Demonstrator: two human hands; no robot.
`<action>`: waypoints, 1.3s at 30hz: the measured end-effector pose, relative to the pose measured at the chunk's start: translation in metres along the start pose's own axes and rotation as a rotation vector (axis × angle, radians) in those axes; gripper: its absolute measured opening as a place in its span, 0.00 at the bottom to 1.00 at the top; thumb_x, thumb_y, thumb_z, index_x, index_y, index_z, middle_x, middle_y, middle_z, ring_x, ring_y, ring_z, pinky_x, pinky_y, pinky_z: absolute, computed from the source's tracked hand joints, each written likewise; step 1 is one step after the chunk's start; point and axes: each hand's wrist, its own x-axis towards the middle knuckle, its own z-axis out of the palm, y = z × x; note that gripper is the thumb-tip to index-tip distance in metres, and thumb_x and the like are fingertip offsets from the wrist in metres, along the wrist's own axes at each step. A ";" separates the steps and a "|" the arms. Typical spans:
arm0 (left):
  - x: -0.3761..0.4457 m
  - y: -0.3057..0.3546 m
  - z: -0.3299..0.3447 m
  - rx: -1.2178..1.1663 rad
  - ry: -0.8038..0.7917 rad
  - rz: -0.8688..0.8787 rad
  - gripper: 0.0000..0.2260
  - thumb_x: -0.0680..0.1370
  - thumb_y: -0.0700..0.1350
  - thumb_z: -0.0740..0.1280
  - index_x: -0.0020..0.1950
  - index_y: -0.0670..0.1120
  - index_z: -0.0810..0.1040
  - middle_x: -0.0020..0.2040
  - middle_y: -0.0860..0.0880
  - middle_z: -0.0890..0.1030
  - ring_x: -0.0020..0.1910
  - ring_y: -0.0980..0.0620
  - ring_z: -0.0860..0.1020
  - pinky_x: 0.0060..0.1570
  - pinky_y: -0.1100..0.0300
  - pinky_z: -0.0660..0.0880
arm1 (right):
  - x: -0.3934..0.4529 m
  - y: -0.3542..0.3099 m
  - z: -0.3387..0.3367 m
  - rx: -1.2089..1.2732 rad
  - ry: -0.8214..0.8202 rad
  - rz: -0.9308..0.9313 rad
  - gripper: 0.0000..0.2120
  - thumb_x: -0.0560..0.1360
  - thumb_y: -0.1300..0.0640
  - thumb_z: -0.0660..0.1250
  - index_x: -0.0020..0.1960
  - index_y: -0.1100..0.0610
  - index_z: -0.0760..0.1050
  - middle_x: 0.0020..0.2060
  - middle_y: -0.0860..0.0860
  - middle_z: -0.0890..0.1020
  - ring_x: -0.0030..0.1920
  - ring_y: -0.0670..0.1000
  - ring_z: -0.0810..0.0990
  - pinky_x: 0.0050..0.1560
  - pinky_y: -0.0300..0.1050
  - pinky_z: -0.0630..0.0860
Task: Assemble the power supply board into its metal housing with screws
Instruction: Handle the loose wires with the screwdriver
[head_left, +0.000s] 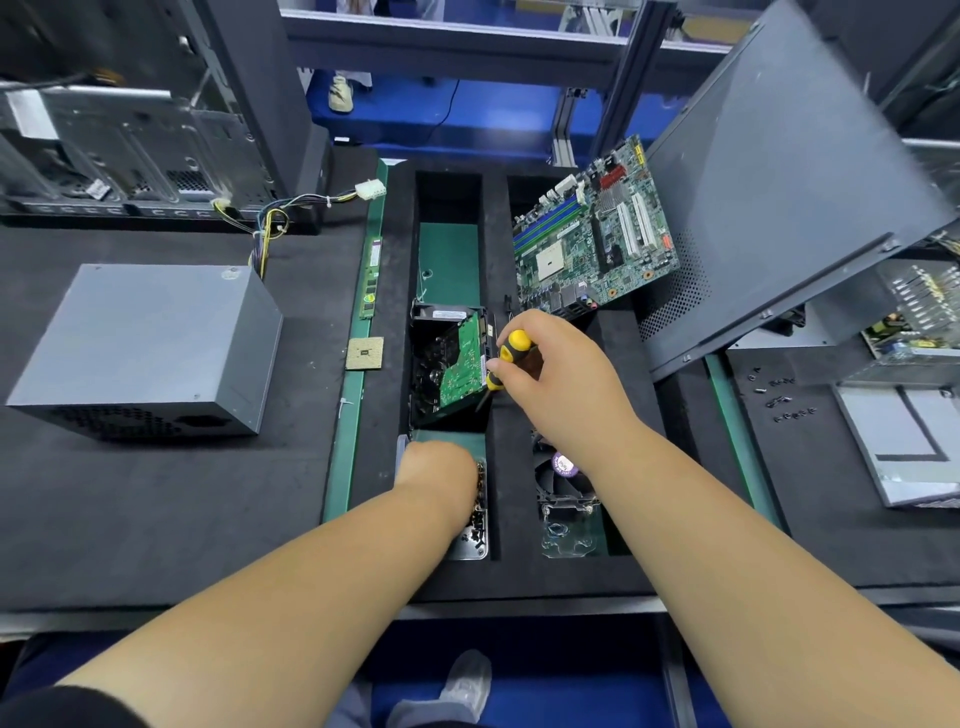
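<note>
- So the closed grey power supply box (140, 348) is parked way over at 9 o'clock on the black mat, cable bundle (270, 218) snaking off its far corner to a white plug (371, 189). Nobody's touching it.
- Dead centre is a black foam tray (631, 525) with long slots. The left slot holds a black hard drive (452, 364) tipped up on edge, green circuit side facing 3 o'clock.
- Right hand (561, 379) is curled round a yellow-and-black screwdriver (506, 364), tip angled down toward 7 o'clock, right beside the drive's edge.
- Left hand (441, 480) is dipped into the near end of that same slot, at 6 o'clock from the drive, over a little metal dish of screws (475, 525). Fingers are tucked out of sight, so can't tell if it's got hold of anything.
- Right slot's near end has a CPU cooler fan (563, 480) with a purple sticker, and a clear plastic piece (569, 538) just below it.
- A motherboard (592, 228) leans tilted at about 1 o'clock, over the far end of the right slot.
- Left of the tray, a RAM stick (371, 278) lies along the green strip, and a CPU chip (364, 353) sits just at its 6 o'clock.
- Big grey case panel (795, 176) is propped at 2 o'clock; loose screws (784, 400) scattered on the mat at 3 o'clock.
- Open PC chassis (124, 150) at 10 o'clock.
</note>
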 end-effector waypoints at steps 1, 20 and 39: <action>0.000 0.000 0.000 0.006 -0.008 -0.003 0.10 0.75 0.36 0.63 0.49 0.48 0.80 0.53 0.49 0.81 0.54 0.45 0.79 0.53 0.58 0.69 | 0.000 0.000 0.000 0.001 -0.002 0.001 0.06 0.76 0.52 0.69 0.49 0.50 0.72 0.44 0.45 0.76 0.43 0.46 0.72 0.43 0.45 0.73; -0.020 -0.027 -0.036 -0.489 0.205 0.100 0.05 0.71 0.44 0.66 0.38 0.49 0.69 0.36 0.52 0.72 0.42 0.46 0.76 0.40 0.55 0.73 | 0.006 -0.014 -0.022 0.052 0.058 -0.019 0.05 0.76 0.53 0.69 0.47 0.51 0.73 0.44 0.46 0.77 0.45 0.47 0.73 0.46 0.45 0.74; -0.095 -0.221 -0.076 -1.720 0.752 -0.160 0.06 0.79 0.38 0.67 0.44 0.47 0.81 0.39 0.51 0.83 0.38 0.59 0.80 0.39 0.66 0.72 | 0.067 -0.153 -0.010 0.767 0.281 -0.042 0.03 0.76 0.60 0.69 0.48 0.59 0.76 0.39 0.51 0.81 0.45 0.54 0.85 0.51 0.51 0.81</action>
